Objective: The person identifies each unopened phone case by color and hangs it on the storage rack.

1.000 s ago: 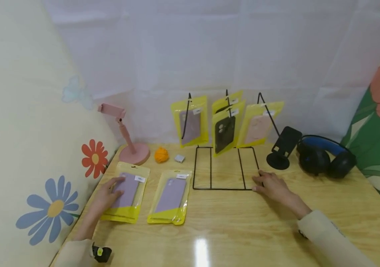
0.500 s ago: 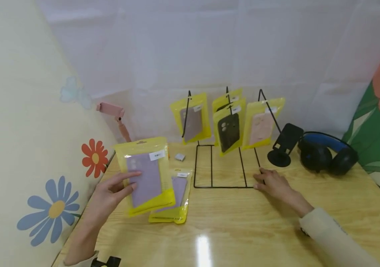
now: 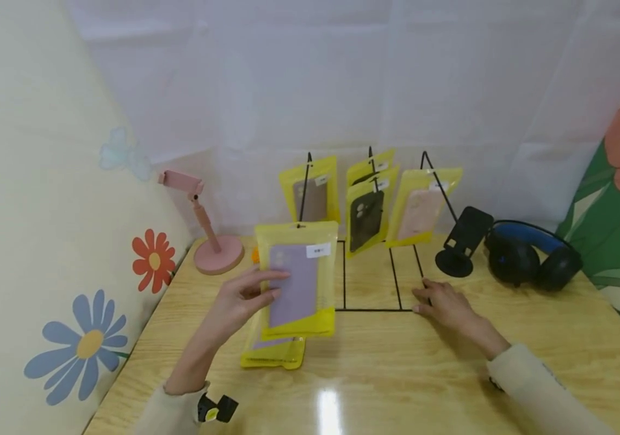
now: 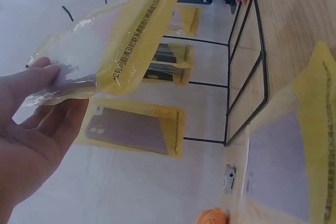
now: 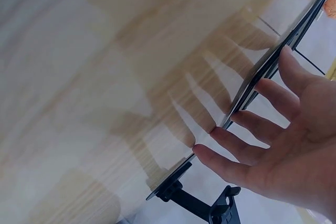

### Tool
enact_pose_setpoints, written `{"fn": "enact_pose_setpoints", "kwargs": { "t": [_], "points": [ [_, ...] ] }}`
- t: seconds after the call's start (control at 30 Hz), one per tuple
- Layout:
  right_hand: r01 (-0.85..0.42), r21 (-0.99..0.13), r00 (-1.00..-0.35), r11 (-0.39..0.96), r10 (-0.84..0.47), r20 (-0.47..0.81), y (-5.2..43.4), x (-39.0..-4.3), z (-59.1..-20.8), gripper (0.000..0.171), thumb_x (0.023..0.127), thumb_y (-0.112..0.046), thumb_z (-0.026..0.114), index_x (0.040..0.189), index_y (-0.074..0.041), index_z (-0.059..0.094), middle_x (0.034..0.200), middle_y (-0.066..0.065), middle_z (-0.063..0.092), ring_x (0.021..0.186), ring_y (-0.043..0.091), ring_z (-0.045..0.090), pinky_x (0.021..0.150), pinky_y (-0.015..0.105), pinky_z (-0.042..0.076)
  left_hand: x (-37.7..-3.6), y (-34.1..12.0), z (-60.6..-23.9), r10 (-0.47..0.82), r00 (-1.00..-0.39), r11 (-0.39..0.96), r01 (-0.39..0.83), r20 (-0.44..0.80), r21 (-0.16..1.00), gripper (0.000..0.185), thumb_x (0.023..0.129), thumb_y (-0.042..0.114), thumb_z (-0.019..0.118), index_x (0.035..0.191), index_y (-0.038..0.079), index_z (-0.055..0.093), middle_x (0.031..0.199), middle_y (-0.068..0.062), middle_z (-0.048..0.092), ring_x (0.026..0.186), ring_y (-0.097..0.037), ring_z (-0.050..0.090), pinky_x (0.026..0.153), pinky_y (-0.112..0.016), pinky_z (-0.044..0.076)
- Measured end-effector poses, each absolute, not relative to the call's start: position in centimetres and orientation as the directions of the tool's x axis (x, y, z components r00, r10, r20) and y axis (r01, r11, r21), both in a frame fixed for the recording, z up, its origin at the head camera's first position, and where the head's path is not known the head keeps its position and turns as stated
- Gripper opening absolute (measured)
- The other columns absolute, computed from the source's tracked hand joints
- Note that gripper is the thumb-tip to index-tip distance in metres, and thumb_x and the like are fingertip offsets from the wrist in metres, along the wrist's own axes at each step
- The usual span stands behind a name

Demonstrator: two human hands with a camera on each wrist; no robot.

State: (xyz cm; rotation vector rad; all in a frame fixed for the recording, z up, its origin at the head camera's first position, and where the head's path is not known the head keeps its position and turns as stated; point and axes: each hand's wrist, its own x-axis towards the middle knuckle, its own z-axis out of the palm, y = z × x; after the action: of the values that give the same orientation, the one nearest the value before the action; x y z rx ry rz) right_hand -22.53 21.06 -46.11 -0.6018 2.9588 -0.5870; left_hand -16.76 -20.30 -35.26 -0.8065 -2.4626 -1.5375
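One packaged purple case (image 3: pixel 299 281) is held aloft, pinched in the left hand (image 3: pixel 242 299), just left of the wire rack (image 3: pixel 367 275); hanging is judged outstanding. A second pack (image 3: pixel 273 353) is left on the worktop (image 3: pixel 397 374) below it. The right hand (image 3: pixel 446 302) is rested, fingers spread, against the rack's front corner.

The held phone-case packet (image 3: pixel 299 279) hides most of the flat packet (image 3: pixel 273 353) below the left hand (image 3: pixel 242 296); its label print is too small to read.

Two bare hands, left hand (image 3: pixel 242 299) and right hand (image 3: pixel 446 302). Cream long sleeves. Small black clip with yellow dot at left cuff.
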Motion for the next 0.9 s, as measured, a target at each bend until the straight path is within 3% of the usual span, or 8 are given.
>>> {"fn": "enact_pose_setpoints", "kwargs": {
  "t": [0.1,0.27,0.4,0.47,0.53,0.63,0.73,0.9],
  "points": [
    [-0.368,-0.381,-0.92,0.848,-0.39,0.021,21.1,-22.5,-46.0,0.047,0.093,-0.029,0.064,0.132,-0.004,0.059,0.141,0.032,0.041,0.12,0.053,0.045,0.08,0.066,0.045,-17.5,-20.0,-35.5,0.355,-0.865,0.355,0.477,0.356,0.804,0.03,0.091,0.006,0.066,0.12,0.012,0.069,0.082,-0.005,0.048,0.057,-0.012,0.033,0.051,-0.024,0.035],
    [-0.365,-0.376,-0.923,0.852,-0.385,0.025,21.2,-22.4,-45.9,0.047,0.092,-0.029,0.064,0.132,-0.003,0.059,0.141,0.032,0.041,0.119,0.054,0.045,0.08,0.065,0.045,-19.2,-19.7,-35.7,0.317,-0.897,0.352,0.413,0.308,0.84,0.03,0.091,0.01,0.066,0.121,0.014,0.068,0.078,-0.007,0.045,0.056,-0.013,0.03,0.055,-0.024,0.036],
    [-0.363,-0.373,-0.924,0.854,-0.38,0.03,21.4,-22.5,-45.9,0.047,0.092,-0.029,0.065,0.132,-0.004,0.059,0.141,0.032,0.041,0.119,0.055,0.045,0.079,0.065,0.045,-21.5,-19.4,-36.0,0.296,-0.912,0.331,0.376,0.282,0.866,0.03,0.093,0.011,0.065,0.122,0.013,0.068,0.087,-0.006,0.054,0.062,-0.013,0.033,0.063,-0.027,0.042],
    [-0.365,-0.376,-0.924,0.852,-0.382,0.032,21.4,-22.5,-46.0,0.047,0.092,-0.029,0.065,0.132,-0.004,0.059,0.142,0.032,0.041,0.119,0.055,0.044,0.079,0.065,0.045,-22.9,-19.3,-36.2,0.284,-0.922,0.317,0.348,0.262,0.882,0.03,0.093,0.013,0.064,0.123,0.014,0.068,0.101,-0.005,0.061,0.072,-0.014,0.044,0.072,-0.031,0.046],
    [-0.37,-0.382,-0.922,0.847,-0.386,0.036,21.5,-22.5,-46.0,0.047,0.092,-0.029,0.065,0.132,-0.004,0.059,0.141,0.032,0.041,0.119,0.055,0.045,0.079,0.065,0.046,-24.2,-19.0,-36.3,0.266,-0.937,0.295,0.302,0.226,0.907,0.03,0.094,0.017,0.063,0.124,0.016,0.068,0.122,-0.003,0.061,0.094,-0.017,0.054,0.085,-0.039,0.048],
    [-0.376,-0.383,-0.919,0.844,-0.391,0.04,21.4,-22.5,-46.1,0.047,0.092,-0.029,0.065,0.131,-0.004,0.06,0.141,0.032,0.042,0.118,0.054,0.046,0.078,0.063,0.047,-26.0,-18.7,-36.3,0.237,-0.96,0.259,0.212,0.151,0.942,0.035,0.094,0.024,0.063,0.128,0.016,0.064,0.141,-0.001,0.05,0.127,-0.024,0.045,0.101,-0.052,0.04],
    [-0.387,-0.38,-0.915,0.84,-0.399,0.049,21.3,-22.4,-46.1,0.046,0.092,-0.028,0.066,0.13,-0.003,0.06,0.14,0.032,0.043,0.117,0.053,0.047,0.077,0.062,0.048,-27.6,-18.3,-36.2,0.208,-0.972,0.228,0.159,0.111,0.961,0.04,0.095,0.025,0.062,0.133,0.012,0.06,0.143,-0.007,0.048,0.129,-0.03,0.043,0.105,-0.057,0.033],
    [-0.379,-0.371,-0.919,0.848,-0.39,0.048,21.1,-22.4,-46.1,0.046,0.092,-0.028,0.066,0.13,-0.003,0.061,0.14,0.032,0.044,0.116,0.055,0.047,0.078,0.065,0.046,-29.9,-17.8,-36.4,0.2,-0.971,0.221,0.174,0.131,0.96,0.038,0.097,0.013,0.055,0.134,0.004,0.056,0.142,-0.014,0.048,0.125,-0.032,0.047,0.108,-0.05,0.034]
  ]
}}
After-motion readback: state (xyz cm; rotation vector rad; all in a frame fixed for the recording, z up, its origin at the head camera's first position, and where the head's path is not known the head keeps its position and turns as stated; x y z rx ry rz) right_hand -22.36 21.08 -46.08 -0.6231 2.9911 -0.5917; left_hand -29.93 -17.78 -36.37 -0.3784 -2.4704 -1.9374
